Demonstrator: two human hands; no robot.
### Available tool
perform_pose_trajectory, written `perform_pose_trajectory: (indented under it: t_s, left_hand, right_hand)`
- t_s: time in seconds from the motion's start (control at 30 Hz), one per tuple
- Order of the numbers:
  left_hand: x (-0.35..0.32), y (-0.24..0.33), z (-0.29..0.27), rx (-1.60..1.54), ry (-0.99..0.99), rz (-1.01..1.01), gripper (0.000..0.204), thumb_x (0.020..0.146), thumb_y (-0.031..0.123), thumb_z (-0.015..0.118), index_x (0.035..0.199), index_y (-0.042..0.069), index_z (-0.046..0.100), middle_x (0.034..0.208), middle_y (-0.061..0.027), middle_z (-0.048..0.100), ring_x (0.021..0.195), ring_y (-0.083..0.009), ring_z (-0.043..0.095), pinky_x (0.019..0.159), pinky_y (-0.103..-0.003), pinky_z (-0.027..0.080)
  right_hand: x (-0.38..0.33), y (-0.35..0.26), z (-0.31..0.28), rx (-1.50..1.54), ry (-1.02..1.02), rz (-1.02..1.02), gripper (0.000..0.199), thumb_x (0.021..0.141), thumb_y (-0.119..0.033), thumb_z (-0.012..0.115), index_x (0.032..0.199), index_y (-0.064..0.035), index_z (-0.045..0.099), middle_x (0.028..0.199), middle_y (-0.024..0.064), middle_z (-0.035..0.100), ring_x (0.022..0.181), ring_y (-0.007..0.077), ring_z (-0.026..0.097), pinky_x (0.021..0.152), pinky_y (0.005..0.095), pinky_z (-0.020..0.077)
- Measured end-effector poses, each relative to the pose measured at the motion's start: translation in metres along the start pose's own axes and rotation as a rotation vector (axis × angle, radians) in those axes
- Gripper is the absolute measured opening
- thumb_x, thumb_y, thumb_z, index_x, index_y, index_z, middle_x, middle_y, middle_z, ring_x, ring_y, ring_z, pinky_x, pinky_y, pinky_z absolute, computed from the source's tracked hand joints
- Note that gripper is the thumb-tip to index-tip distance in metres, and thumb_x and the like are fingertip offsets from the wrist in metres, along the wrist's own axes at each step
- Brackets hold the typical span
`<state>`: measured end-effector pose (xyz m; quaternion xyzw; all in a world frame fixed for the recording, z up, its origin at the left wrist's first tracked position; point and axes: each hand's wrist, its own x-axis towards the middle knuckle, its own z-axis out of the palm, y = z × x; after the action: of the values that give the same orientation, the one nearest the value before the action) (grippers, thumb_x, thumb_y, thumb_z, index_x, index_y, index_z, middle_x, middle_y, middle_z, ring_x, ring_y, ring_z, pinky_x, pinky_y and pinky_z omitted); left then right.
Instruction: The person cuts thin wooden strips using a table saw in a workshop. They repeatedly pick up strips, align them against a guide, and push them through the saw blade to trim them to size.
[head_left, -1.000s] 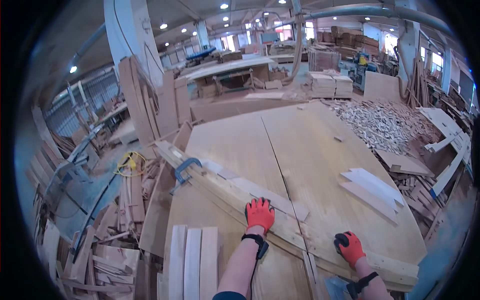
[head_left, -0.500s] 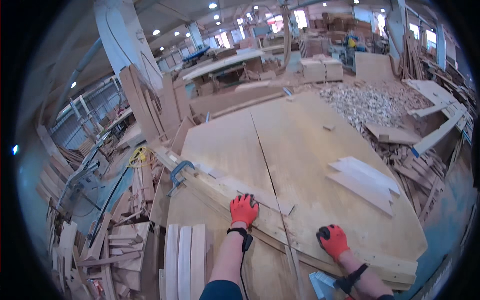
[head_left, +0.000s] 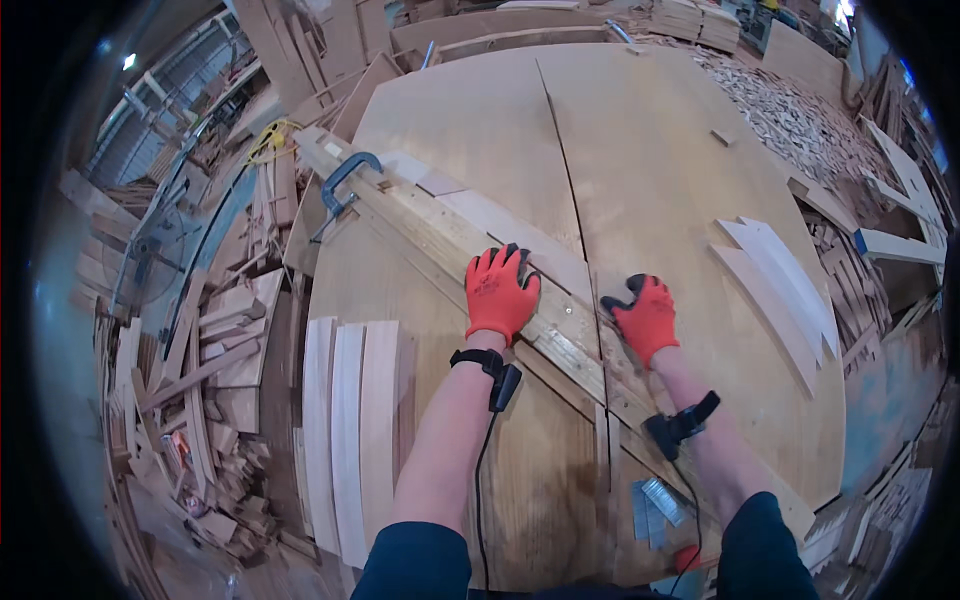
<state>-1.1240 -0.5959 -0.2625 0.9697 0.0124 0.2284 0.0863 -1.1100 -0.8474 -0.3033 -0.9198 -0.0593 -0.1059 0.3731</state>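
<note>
Timber point(head_left: 430, 218) ran in one long diagonal through the head view, from upper left toward lower right across the worktop point(head_left: 460, 110), with a blue clamp point(head_left: 337, 180) on its upper-left part. At the centre, the red-gloved left hand point(head_left: 503, 290) lay palm down on it, fingers extended and unclenched; the right hand point(head_left: 648, 318), right of centre, was beside its upper edge, thumb parted from the forefinger, and whether it grasped anything could not be told. Pale boards point(head_left: 345, 440) lay lower left, silvery strips point(head_left: 641, 508) lower right.
</note>
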Motion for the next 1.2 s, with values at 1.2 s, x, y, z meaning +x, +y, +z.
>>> perform_pose_trajectory:
  t_s: [1.2]
  left_hand:
    - [-0.04, 0.016, -0.015, -0.188, 0.147, -0.054, 0.03, 0.09, 0.026, 0.061, 0.113, 0.01, 0.071, 0.114, -0.0103, 0.069, 0.113, -0.0289, 0.06, 0.114, -0.049, 0.03]
  right_hand:
    - [0.042, -0.108, 0.039, -0.519, -0.298, -0.337, 0.046, 0.093, -0.038, 0.063, 0.126, -0.0062, 0.059, 0.124, 0.0147, 0.062, 0.117, 0.0315, 0.058, 0.092, 0.046, 0.0502]
